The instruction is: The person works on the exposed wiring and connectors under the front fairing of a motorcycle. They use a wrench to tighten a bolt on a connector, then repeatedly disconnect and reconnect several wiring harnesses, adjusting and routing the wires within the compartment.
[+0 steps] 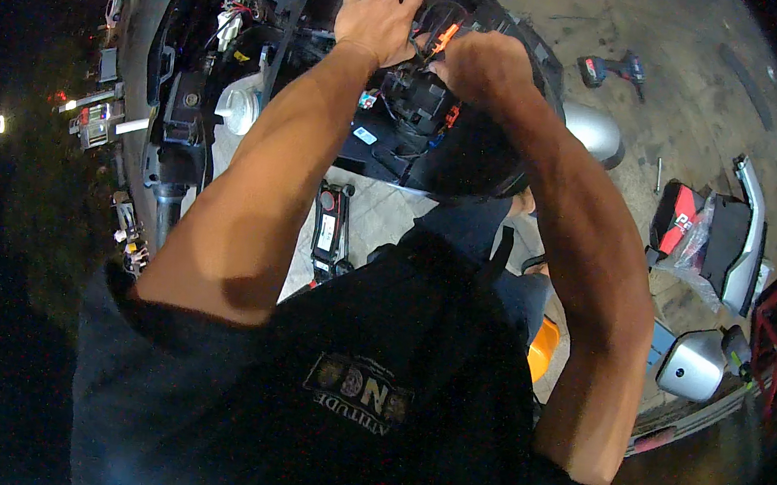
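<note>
So the person is leaning over a stripped scooter front end, and both hands are up at the top middle of the frame, right on the black panel (474, 147) with the wiring inside it. Left hand (377, 16) lies flat with the fingers curled over the panel's upper rim, pressing or holding it rather than pinching anything. Right hand (483, 63) is balled into a fist just beside it, down among the wires near an orange clip (445, 36); I can't tell if there's actually something inside that fist, the knuckles hide it.

The panel looks like moulded plastic to me: light and stiff, but a bit flexy, and probably easy to crack at the tabs. I'd guess the rim where the left hand sits is the sane place to grab, not the connectors. It curves like a shell, open side facing up at the camera, long axis running roughly from upper left down to lower right.

Other stuff around: a floor jack (330, 227) under the left forearm, a cordless drill (610, 72) on the concrete at upper right, a red and black fairing (693, 232) at the right edge, and a silver cover (693, 364) below that.
</note>
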A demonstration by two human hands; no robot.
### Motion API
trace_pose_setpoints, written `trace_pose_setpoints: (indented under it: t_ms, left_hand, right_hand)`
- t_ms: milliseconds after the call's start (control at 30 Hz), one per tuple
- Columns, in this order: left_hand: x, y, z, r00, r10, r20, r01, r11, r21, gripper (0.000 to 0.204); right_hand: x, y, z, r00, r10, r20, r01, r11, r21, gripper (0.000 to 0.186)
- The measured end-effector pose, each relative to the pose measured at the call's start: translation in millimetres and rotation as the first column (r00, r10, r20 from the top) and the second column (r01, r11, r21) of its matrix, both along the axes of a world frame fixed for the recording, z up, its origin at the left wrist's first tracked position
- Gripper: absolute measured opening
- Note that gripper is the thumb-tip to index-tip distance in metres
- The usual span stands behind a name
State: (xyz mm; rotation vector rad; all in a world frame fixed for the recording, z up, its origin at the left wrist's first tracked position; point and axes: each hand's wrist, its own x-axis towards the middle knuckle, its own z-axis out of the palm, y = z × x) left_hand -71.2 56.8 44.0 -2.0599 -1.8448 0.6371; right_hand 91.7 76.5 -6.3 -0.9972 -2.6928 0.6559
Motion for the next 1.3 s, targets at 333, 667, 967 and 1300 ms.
trace_pose_setpoints:
  t_ms: [333, 667, 967, 1300]
  left_hand:
    - [-4.6, -2.6, -5.0, 0.999, -0.027, -0.018, 0.028, 0.998, 0.056, 0.066]
    - [-0.1, -0.5, -1.6, 0.999, 0.033, 0.008, -0.033, 0.999, -0.032, 0.075]
    - [-7.9, -3.3, -9.8, 1.000, -0.010, -0.003, 0.010, 0.997, 0.075, 0.067]
    - [-11.7, -1.0, -14.9, 0.999, -0.034, -0.002, 0.034, 0.997, 0.071, 0.067]
  right_hand:
    - [2.2, -4.0, 3.4, 0.999, -0.006, -0.040, 0.007, 1.000, 0.004, 0.038]
    - [5.7, -5.1, 4.4, 0.994, 0.001, -0.111, 0.001, 1.000, 0.015, 0.034]
    - [5.5, -11.1, 3.4, 0.998, -0.009, -0.061, 0.010, 1.000, 0.022, 0.023]
    - [6.9, -21.1, 0.6, 0.993, -0.061, -0.098, 0.065, 0.997, 0.045, 0.017]
